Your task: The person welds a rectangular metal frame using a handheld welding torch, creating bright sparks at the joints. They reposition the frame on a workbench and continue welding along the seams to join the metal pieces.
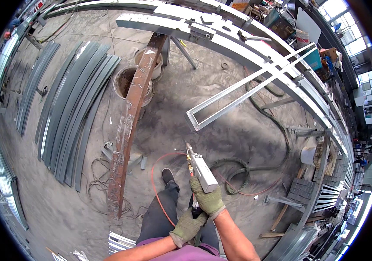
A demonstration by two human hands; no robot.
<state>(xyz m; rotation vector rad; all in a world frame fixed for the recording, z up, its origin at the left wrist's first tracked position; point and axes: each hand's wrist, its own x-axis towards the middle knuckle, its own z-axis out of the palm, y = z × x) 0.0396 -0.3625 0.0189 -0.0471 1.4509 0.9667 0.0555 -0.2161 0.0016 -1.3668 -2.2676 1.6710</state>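
Observation:
Both my hands wear green work gloves. My right hand [207, 201] is wrapped round a silver, box-bodied welding gun [203, 173], whose narrow nozzle points ahead. Lower and closer to my body, my left hand [188, 228] is closed round the black lower part of the gun, mostly hidden by the gloves. A thin red hose [153, 178] loops out to the left of the gun. Just beyond the nozzle, and apart from it, is the corner end of a long, narrow silver metal frame [229, 96]. It rests across a long steel beam [233, 47].
A rusty brown beam [127, 126] stands at left, beside buckets [125, 82]. Grey metal strips [70, 104] lie further left. A dark hose [242, 167] coils on the floor at right. A hammer [253, 38] lies on the far beam. Metal blocks [301, 191] are stacked at right.

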